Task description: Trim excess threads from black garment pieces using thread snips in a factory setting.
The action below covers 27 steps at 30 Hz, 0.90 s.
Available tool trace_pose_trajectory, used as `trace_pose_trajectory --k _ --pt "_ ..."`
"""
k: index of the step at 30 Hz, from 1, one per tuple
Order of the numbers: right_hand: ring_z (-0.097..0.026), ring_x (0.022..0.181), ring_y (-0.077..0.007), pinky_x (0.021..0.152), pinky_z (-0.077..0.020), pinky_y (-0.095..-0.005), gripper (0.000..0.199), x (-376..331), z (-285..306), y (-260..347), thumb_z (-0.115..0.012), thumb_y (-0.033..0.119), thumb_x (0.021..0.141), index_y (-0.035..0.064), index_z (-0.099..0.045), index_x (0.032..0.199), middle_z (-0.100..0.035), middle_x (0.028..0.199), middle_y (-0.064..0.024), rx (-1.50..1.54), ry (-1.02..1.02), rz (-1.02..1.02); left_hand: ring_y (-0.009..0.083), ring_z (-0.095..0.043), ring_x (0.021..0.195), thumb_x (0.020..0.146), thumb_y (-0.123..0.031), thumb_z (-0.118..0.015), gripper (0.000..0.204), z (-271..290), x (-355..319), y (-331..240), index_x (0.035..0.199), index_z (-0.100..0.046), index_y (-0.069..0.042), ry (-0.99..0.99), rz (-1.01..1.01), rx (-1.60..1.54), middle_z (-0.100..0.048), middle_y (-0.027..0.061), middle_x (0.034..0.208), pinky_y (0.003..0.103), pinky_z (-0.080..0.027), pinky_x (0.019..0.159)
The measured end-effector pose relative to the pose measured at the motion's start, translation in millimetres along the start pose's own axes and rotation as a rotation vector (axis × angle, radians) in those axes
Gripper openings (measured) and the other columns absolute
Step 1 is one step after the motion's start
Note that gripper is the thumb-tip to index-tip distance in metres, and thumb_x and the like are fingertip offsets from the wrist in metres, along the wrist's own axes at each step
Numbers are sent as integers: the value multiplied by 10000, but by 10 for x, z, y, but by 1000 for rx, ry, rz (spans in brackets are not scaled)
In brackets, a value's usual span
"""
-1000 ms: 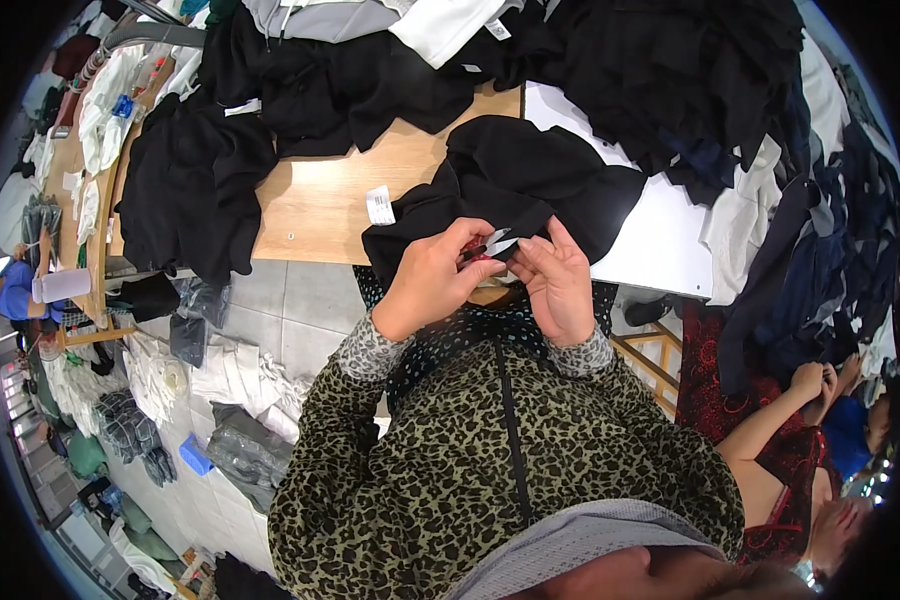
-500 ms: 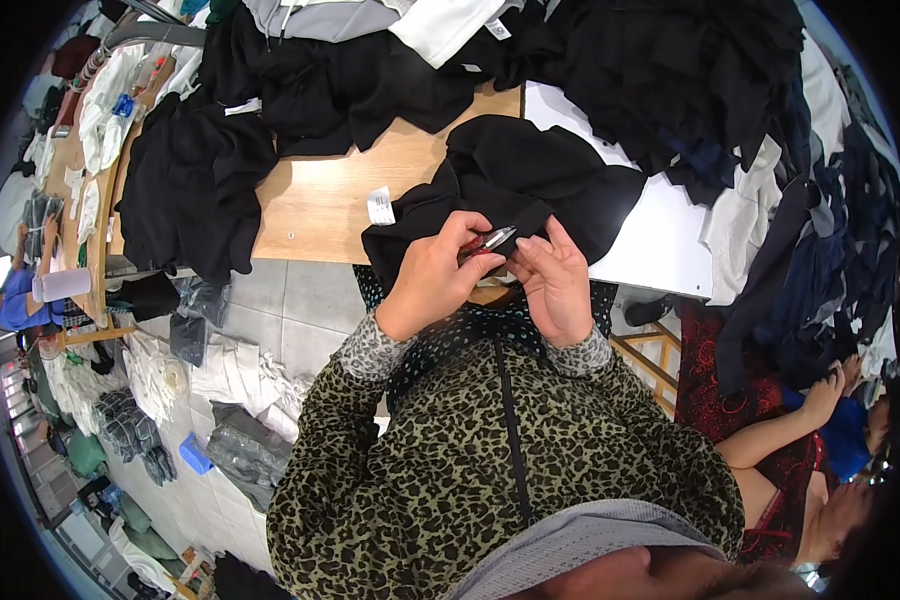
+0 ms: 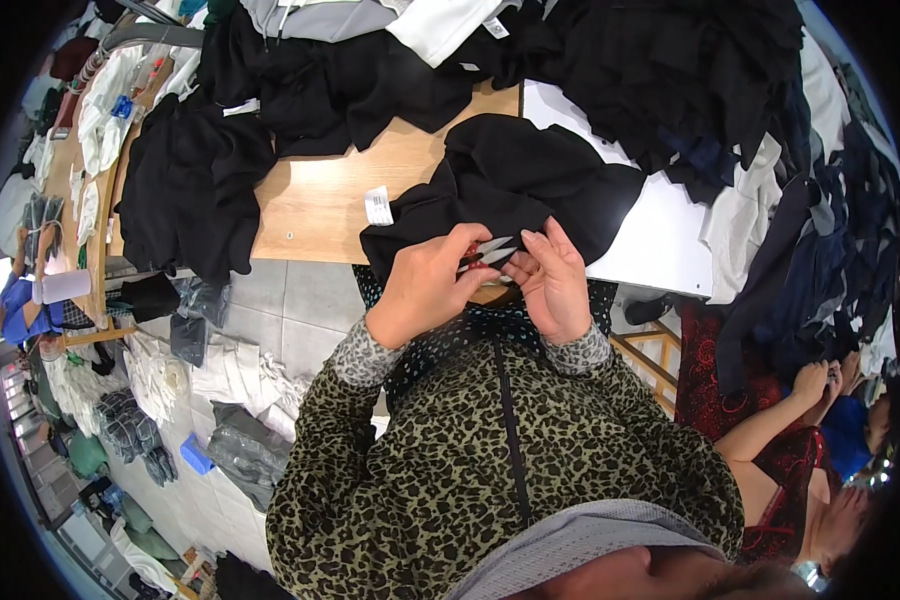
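My left hand point(image 3: 422, 285) is closed around a small pair of thread snips point(image 3: 490, 250) with red on the handle. The blades point right, toward the fingertips of my right hand point(image 3: 553, 285), and stand a little apart. Between its thumb and fingers, the right hand pinches the near edge of a black garment point(image 3: 510, 165). That garment lies bunched on the table, and its near part hangs at the table's front edge. A white label point(image 3: 378, 206) sticks out from its left side. Exactly what lies between the blades is too small to tell.
Black garments point(image 3: 195, 190) are heaped on the wooden table point(image 3: 315, 200), with more piled at the back point(image 3: 670, 70). A white board point(image 3: 660, 235) lies at right. Beside it, a co-worker's hands point(image 3: 820, 385) handle dark cloth. Bagged clothes point(image 3: 250, 450) and a blue basket point(image 3: 196, 453) are on the floor.
The snips have turned slightly in my left hand, and their blades now show spread apart. My right hand stays pinched on the black garment. The co-worker's hands at right have shifted.
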State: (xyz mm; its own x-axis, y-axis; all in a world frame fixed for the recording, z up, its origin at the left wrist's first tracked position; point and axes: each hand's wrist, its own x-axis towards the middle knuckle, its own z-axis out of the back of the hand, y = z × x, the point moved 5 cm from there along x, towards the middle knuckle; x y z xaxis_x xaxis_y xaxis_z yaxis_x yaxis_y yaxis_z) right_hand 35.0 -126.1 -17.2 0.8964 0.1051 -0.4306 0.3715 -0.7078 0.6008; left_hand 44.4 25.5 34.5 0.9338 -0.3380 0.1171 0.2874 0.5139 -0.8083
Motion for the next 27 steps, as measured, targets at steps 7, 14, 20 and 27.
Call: trace_pose_trajectory --k 7,14,20,27 --pt "-578 837 -113 807 -455 -301 296 3 -71 -1 -564 71 876 31 -459 1150 -602 900 -2 2 3 3 243 -638 675 741 -162 -718 357 44 -12 10 1023 -523 -64 -121 18 -29 -628 107 751 305 -492 564" --pt "-578 873 -126 836 -444 -297 249 -43 -90 21 -548 80 884 26 -474 1116 -591 991 -34 22 50 2 165 -605 612 730 -133 -742 381 -33 25 12 1027 -525 -34 -91 4 44 -618 95 736 250 -477 563" --pt "-577 862 -125 823 -449 -294 239 -37 -71 11 -545 75 885 24 -474 1108 -588 969 -31 17 34 -5 193 -633 642 741 -147 -735 389 -48 30 12 1044 -514 -42 -60 6 47 -630 107 756 262 -487 570" --pt "-575 849 -117 807 -456 -279 237 -33 -92 18 -541 66 885 24 -470 1108 -588 958 -31 23 35 -8 209 -659 701 759 -141 -718 368 -72 37 32 1042 -506 -40 -38 19 44 -643 119 790 272 -505 605"
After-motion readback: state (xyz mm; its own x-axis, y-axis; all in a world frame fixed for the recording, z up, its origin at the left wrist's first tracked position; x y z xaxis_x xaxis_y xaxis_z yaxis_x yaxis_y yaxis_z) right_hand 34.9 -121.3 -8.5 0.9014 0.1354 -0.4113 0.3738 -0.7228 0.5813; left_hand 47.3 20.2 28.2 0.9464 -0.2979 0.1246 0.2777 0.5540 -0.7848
